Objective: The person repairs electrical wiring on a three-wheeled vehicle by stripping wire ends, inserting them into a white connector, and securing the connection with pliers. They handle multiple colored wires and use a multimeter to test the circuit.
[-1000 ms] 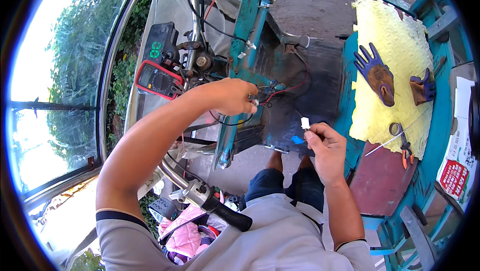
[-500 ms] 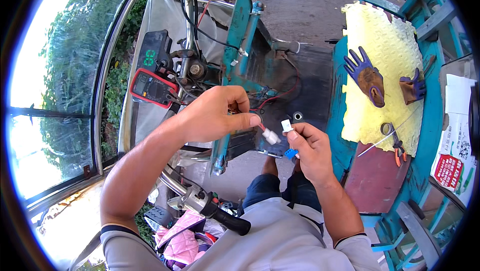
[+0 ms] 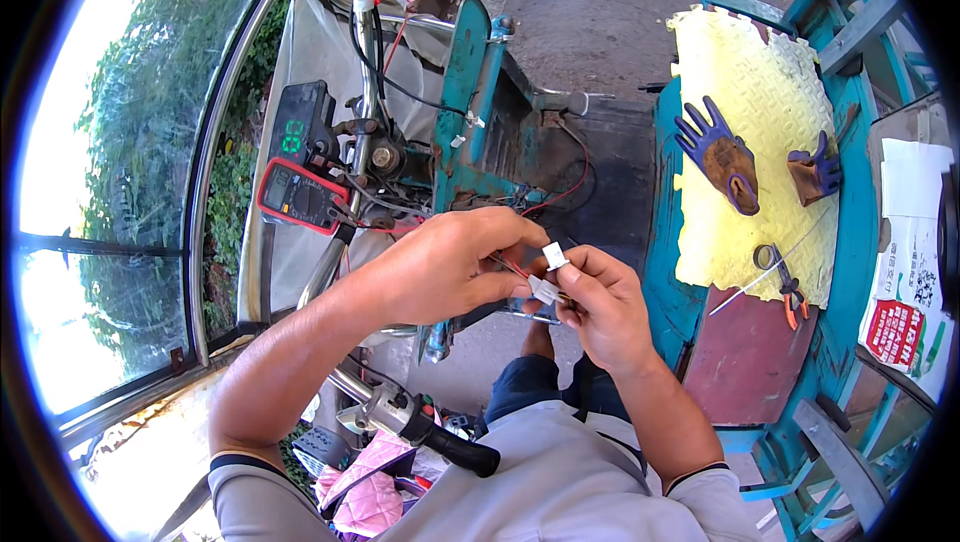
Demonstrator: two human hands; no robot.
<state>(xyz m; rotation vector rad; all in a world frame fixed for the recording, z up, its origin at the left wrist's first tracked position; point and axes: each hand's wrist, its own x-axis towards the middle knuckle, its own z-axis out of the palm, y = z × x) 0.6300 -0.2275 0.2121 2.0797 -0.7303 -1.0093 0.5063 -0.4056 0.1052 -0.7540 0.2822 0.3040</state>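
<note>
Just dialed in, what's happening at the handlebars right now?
A person seated at a teal vehicle frame has both hands together in front of them. The left hand and right hand each pinch a small white connector on thin red wires running from the frame. A red multimeter sits by the handlebar. Gloves and pliers lie untouched on the yellow mat.

At your ten o'clock there's a red multimeter (image 3: pixel 300 196) with a grey screen, a dark dash display (image 3: pixel 296 128) glowing green just above it, and white-and-red printed paper sheets (image 3: pixel 910 282) at three o'clock.
</note>
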